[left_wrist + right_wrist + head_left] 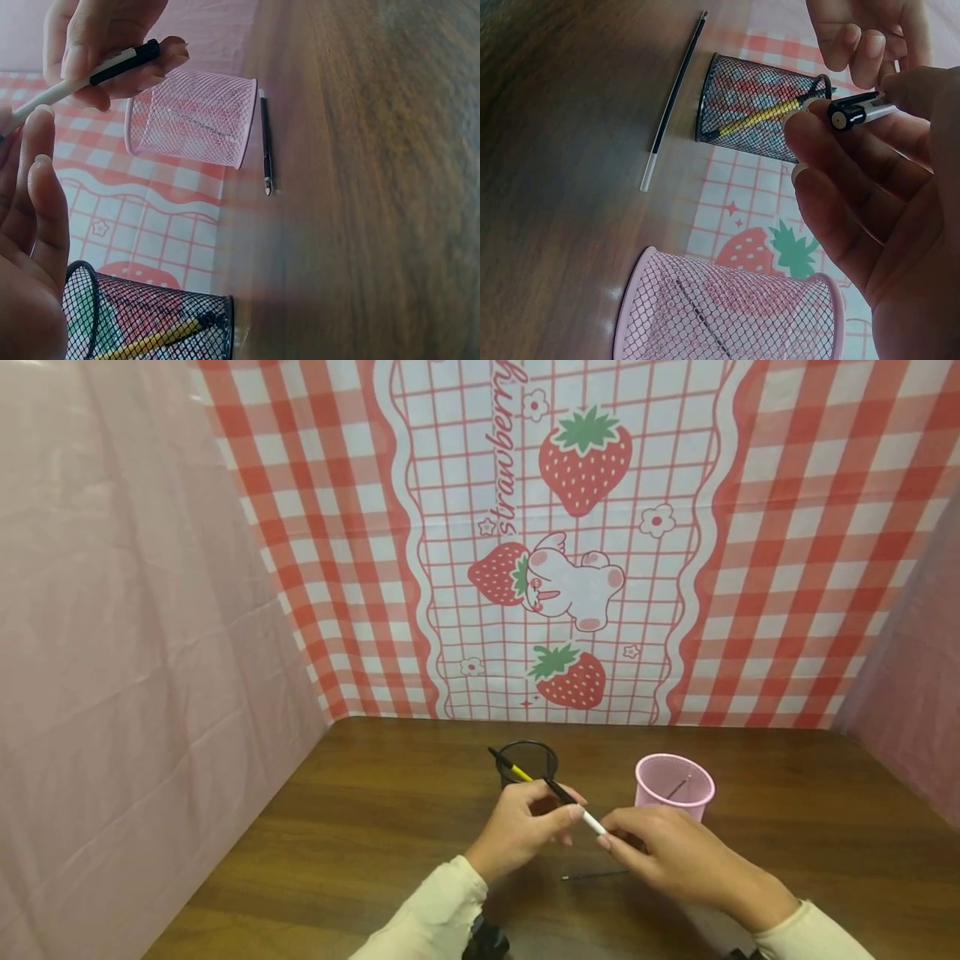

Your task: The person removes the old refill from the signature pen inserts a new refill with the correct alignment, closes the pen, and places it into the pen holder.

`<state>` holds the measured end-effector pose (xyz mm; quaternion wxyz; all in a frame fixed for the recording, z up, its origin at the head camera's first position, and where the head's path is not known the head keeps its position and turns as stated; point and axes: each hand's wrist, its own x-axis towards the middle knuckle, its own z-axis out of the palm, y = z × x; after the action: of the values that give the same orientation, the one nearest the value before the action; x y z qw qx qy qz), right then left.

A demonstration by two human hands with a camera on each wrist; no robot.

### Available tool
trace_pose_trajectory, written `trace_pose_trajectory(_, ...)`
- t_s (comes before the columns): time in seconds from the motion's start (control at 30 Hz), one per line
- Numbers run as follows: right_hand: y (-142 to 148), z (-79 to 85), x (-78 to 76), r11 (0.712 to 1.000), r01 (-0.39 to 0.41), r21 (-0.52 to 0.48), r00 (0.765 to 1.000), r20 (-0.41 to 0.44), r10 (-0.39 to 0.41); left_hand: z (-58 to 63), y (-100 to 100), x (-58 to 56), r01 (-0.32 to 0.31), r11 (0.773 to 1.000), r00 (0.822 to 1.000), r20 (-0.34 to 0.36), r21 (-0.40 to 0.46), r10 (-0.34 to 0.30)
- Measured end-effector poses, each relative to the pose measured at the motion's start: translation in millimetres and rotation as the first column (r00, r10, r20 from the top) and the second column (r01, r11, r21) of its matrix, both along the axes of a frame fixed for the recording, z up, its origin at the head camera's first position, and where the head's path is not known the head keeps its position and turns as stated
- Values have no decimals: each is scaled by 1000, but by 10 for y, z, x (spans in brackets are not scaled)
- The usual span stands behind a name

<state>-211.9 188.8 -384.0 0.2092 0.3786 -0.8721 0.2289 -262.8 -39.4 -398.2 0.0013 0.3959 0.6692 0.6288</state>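
Observation:
Both hands hold a white pen (pixel 592 821) with black ends above the table. My left hand (pixel 521 827) pinches it near one end between thumb and fingers. On the other end, my right hand (pixel 667 856) grips with thumb and fingertips; a black clip (pixel 859 101) shows there in the right wrist view. Beneath the hands a thin dark pen refill (pixel 266 142) with a pale end lies on the wood. Behind the left hand stands a black mesh cup (pixel 757 79), a yellow and black pen (pixel 761 118) leaning in it.
A pink mesh cup (pixel 648 795) stands behind the right hand, with a thin dark stick (pixel 701 315) inside. The brown wooden table (pixel 300 860) ends at a strawberry-print checked cloth (pixel 495 485). Pink cloth (pixel 150 610) hangs at both sides.

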Motion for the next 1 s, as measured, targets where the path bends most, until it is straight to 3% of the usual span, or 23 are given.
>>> trace_pose_trajectory(0.3, -13, 7, -6, 1000, -2, 2, 1000, 8, 2, 12, -30, -11, -54, 998, 998, 27, 18, 53)
trace_pose_trajectory(0.67, 8, -20, -17, 1000, -7, -14, 1000, -27, 7, 54, -65, -38, -33, 997, 999, 41, 68, 30)
trace_pose_trajectory(1.0, 13, 9, -13, 1000, -5, -10, 1000, 20, 5, 59, -76, -62, -65, 994, 998, 3, 83, 65)
